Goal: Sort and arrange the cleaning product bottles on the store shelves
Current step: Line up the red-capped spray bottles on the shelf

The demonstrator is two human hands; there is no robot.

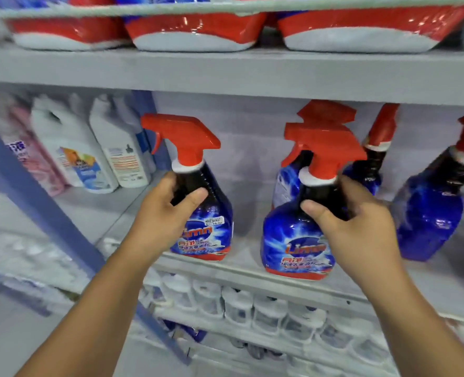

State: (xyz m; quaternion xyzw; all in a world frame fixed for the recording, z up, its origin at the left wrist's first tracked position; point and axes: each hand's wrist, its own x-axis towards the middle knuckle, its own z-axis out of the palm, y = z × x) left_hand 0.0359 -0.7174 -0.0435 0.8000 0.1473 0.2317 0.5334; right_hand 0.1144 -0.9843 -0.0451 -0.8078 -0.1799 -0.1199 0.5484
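Note:
On the middle shelf [252, 278] stand blue spray bottles with red trigger heads. My left hand [165, 210] grips the dark neck of the left spray bottle [206, 229], which stands upright near the shelf's front edge. My right hand [356, 221] grips the neck of a second spray bottle [293, 240] to the right, also at the front edge. A third spray bottle [285, 180] stands right behind that one. Further right, another blue bottle [432, 213] leans over, and one more [369, 172] sits behind it.
White jugs [73, 151] and a pink bottle [34, 161] stand on the neighbouring shelf at left, past a blue upright post [34, 200]. Red and white bags [198, 31] fill the shelf above. Several white bottles [239, 306] line the shelf below.

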